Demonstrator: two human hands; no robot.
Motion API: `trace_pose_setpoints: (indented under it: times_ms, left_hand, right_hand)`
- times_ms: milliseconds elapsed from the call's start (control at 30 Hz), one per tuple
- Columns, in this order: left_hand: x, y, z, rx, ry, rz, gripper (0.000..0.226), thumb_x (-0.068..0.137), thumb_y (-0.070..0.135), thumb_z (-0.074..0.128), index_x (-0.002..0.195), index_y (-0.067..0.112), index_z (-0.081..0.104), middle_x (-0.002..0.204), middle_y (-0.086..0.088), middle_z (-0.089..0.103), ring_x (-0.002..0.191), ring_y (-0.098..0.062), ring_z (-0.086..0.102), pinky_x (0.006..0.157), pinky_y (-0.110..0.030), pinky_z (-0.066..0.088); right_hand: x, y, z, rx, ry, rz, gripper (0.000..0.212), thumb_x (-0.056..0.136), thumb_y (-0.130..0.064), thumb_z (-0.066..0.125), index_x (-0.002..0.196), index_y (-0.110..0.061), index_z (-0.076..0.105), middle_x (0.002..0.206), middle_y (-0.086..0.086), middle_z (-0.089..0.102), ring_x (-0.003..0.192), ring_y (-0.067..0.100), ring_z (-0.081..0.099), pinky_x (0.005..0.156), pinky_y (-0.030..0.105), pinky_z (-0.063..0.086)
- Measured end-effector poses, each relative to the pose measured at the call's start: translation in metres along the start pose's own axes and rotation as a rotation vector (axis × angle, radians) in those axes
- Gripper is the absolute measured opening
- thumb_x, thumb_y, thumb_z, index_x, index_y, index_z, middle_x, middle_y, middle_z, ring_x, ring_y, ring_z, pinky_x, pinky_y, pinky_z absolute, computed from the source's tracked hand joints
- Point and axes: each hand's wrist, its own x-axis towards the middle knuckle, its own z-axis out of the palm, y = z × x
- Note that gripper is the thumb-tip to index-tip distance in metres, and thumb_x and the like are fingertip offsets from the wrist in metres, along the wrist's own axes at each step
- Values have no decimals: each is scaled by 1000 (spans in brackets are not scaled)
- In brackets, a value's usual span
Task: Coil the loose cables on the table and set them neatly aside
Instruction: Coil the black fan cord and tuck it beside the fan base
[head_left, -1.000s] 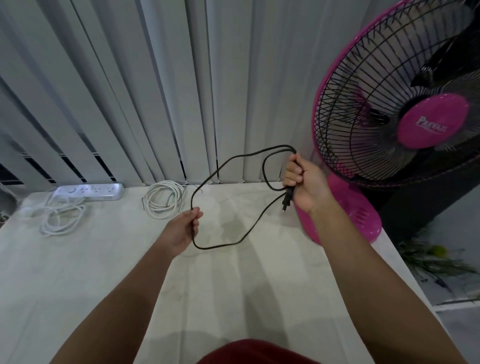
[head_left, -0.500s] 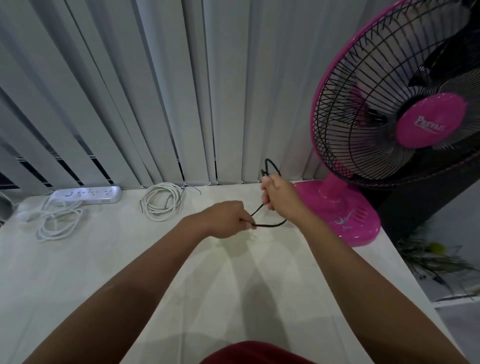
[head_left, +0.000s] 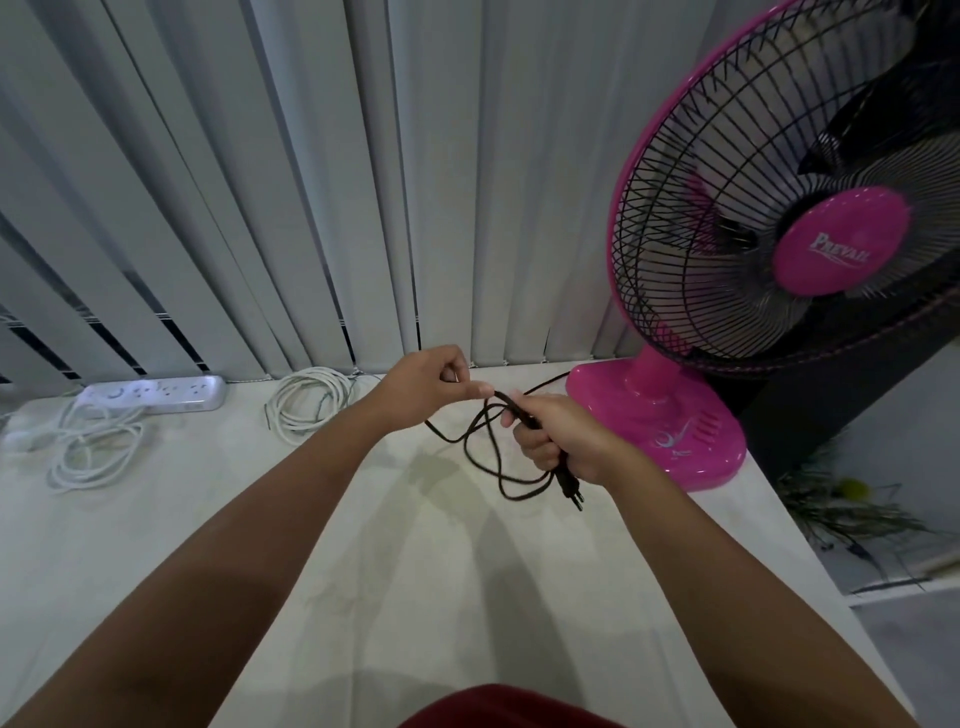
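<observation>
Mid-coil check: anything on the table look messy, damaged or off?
Nothing damaged or spilled. The white cord of the power strip sprawls in loose, uneven loops at the table's left end, unlike the tidy white cable coil by the blinds.

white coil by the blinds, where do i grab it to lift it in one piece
Take the white coil by its near arc, coming down from above. It lies flat on the table as an open ring, so fingers can hook through the middle and close round all the strands. The far arc sits close to the blinds.
</observation>
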Motion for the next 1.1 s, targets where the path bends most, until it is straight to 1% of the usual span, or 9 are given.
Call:
trace_pose_setpoints:
  times_ms: [200, 300, 400, 533, 633, 733, 800, 867, 1100]
  left_hand:
    - [16, 10, 20, 15, -126, -6, 66, 82, 76, 40, 59, 16, 54, 51, 7, 47, 45, -7, 40, 54, -26, 34]
    - [25, 14, 36, -314, -226, -96, 73, 84, 77, 29, 56, 16, 58, 61, -11, 56, 56, -20, 49, 59, -31, 38]
    - [36, 11, 56, -564, -249, -212, 78, 91, 70, 24, 52, 12, 58, 59, -13, 64, 56, -28, 61, 62, -31, 47]
    - [42, -4, 91, -675, -244, -270, 80, 91, 70, 15, 57, 10, 56, 65, -16, 72, 65, -24, 72, 62, -16, 53]
    - [38, -15, 127, -613, -249, -291, 61, 99, 53, 20, 71, 12, 55, 73, -14, 70, 62, -14, 66, 64, -18, 49]
    - [32, -31, 153, -202, -299, -167, 12, 96, 26, 49, 97, 14, 50, 94, -7, 69, 78, -19, 65, 77, -26, 48]
    - [29, -42, 156, 186, -330, 31, 26, 88, 10, 48, 113, 17, 48, 96, 2, 69, 86, -21, 66, 83, -31, 42]
    - [30, -46, 154, 374, -345, 203, 46, 79, -1, 43, 120, 19, 51, 99, 4, 66, 94, -18, 64, 84, -32, 39]
    - [61, -40, 131, 559, -346, 483, 53, 87, -1, 41, 132, 24, 55, 115, -6, 63, 101, -28, 55, 82, -39, 44]
  right_hand:
    - [-16, -6, -18, 536, -273, 5, 31, 93, -37, 48, 72, -15, 56, 41, -11, 19, 27, 2, 18, 26, 15, 18]
    - [-21, -11, -28, 705, -307, -89, 34, 95, -34, 42, 70, -14, 56, 43, -9, 16, 29, 5, 13, 28, 14, 16]
    - [-23, -14, -39, 906, -311, -187, 32, 95, -31, 39, 72, -13, 53, 43, -8, 17, 31, 6, 15, 31, 14, 17]
    - [-10, -17, -49, 1130, -53, -329, 34, 97, -27, 35, 69, -13, 49, 43, -8, 19, 34, 5, 13, 36, 14, 17]
    - [12, -17, -50, 1183, 227, -386, 38, 102, -29, 31, 69, -16, 47, 41, -8, 29, 32, 4, 23, 36, 16, 21]
    - [34, -18, -49, 1043, 493, -476, 35, 102, -30, 32, 72, -18, 45, 46, -7, 32, 37, 7, 29, 38, 19, 26]
    - [49, -17, -47, 838, 655, -504, 32, 102, -29, 35, 74, -18, 45, 47, -6, 36, 38, 10, 33, 39, 21, 30]
    - [62, -13, -45, 490, 808, -501, 27, 103, -27, 36, 78, -17, 42, 51, -4, 38, 39, 12, 35, 40, 21, 32]
    - [85, 16, -43, -611, 855, -283, 22, 101, -39, 31, 94, -18, 31, 65, -1, 44, 60, 22, 48, 60, 40, 42]
